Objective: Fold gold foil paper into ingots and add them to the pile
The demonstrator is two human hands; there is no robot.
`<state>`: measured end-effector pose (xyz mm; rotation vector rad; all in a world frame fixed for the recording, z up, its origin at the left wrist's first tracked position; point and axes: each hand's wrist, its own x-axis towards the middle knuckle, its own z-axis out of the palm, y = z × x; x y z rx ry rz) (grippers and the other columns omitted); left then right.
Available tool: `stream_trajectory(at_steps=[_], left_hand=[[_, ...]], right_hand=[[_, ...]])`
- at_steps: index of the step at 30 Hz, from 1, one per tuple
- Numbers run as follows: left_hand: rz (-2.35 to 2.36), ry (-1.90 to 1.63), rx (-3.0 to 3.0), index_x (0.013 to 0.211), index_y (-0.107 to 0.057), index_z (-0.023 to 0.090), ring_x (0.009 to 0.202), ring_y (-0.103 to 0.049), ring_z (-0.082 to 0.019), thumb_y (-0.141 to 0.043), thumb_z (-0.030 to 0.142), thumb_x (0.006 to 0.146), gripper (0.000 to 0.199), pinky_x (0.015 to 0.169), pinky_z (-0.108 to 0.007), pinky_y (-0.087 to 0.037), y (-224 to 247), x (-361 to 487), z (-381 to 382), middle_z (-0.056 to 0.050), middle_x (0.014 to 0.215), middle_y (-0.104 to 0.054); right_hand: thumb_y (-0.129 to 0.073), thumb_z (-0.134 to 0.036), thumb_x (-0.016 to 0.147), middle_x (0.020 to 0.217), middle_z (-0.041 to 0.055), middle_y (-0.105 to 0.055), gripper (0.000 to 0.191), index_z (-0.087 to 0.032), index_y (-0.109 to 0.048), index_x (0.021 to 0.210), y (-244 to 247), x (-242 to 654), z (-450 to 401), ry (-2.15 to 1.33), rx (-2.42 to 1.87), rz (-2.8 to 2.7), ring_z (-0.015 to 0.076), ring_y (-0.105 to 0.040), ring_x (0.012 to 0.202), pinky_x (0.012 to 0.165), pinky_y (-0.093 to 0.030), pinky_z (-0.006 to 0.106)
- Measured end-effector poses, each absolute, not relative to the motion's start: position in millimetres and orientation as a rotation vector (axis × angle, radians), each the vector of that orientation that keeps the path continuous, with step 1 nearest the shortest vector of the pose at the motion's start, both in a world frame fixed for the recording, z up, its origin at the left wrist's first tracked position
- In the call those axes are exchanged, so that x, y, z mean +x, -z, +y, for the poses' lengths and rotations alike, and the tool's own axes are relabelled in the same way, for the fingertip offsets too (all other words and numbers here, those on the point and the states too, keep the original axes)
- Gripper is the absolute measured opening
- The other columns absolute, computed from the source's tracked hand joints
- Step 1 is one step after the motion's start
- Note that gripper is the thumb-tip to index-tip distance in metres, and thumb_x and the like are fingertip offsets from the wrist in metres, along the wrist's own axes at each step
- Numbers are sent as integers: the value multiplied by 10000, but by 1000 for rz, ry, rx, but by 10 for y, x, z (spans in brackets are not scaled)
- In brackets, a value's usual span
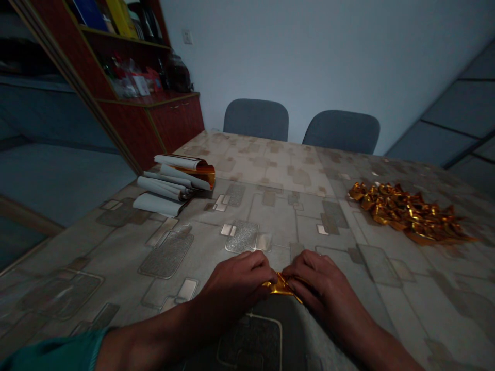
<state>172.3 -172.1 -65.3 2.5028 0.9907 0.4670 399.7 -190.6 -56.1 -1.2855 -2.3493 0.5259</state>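
Observation:
Between my two hands is a small piece of folded gold foil paper (281,286), low over the near part of the table. My left hand (244,275) is closed on its left end, the fingers curled over it. On its right end my right hand (320,278) pinches with thumb and fingers. Parts of the foil are hidden under the fingers. Far to the right lies a cluster of several folded gold foil pieces (410,211). Over on the left rests a loose stack of foil sheets (170,185), pale on the outside and gold inside, partly curled.
A patterned cloth covers the table (270,170). Two grey chairs (256,118) stand at its far side, against a pale wall. At the back left is a red-brown cabinet (178,121) holding bags and a dark jar (178,72).

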Motion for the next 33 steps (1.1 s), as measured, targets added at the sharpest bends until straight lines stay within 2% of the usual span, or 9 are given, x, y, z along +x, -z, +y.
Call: stream_trajectory(at_steps=[5,10,15,19,27,30,33], left_hand=[[1057,-318,2594,1120,-661,274,793,-560,-171,-536,235,979,192,635,-261,-363,622,1761,-1729,-4,918,-597],[1068,-343,2672,1113,-653,319,772,-505,-158,-544,275,987,172,601,-255,-304,737,1743,-1742,13,914,-562],[1051,-407,2702,1046,-645,280,761,-479,-155,-536,262,992,123,605,-260,-302,785,1734,-1754,14,903,-556],[1052,-441,2721,1062,-633,290,746,-487,-159,-521,228,998,143,603,-270,-307,751,1746,-1765,13,888,-564],[1022,-399,2777,1121,-588,279,755,-503,-166,-487,210,1012,164,616,-289,-307,753,1724,-1772,7,917,-583],[988,-377,2792,1131,-584,273,746,-491,-171,-495,219,1008,161,600,-296,-282,731,1713,-1771,5,913,-578],[991,-371,2786,1101,-599,274,748,-484,-170,-497,221,1004,151,591,-298,-258,729,1717,-1765,6,916,-569]], right_hand=[[-636,-237,971,873,38,-677,65,-228,-694,998,592,4001,-1894,-511,-1286,-2360,227,-630,825,716,-424,343],[-535,-362,1022,880,61,-676,220,-199,-662,1098,637,4020,-1882,-520,-1216,-2308,230,-635,819,712,-467,352],[-548,-304,1017,903,66,-673,171,-201,-657,1101,635,4035,-1876,-532,-1226,-2295,229,-643,829,708,-492,347],[-534,-249,1017,879,53,-662,145,-207,-652,1088,650,4034,-1871,-492,-1217,-2300,220,-645,808,703,-490,339],[-504,-265,1037,888,46,-646,156,-216,-652,1030,706,4021,-1888,-474,-1246,-2309,217,-616,817,718,-458,338],[-549,-245,1017,860,37,-641,125,-211,-657,966,686,4011,-1880,-427,-1269,-2377,217,-601,799,715,-434,340],[-643,-212,960,821,35,-641,80,-211,-662,882,643,4001,-1876,-238,-1298,-2442,232,-574,783,706,-398,354]])
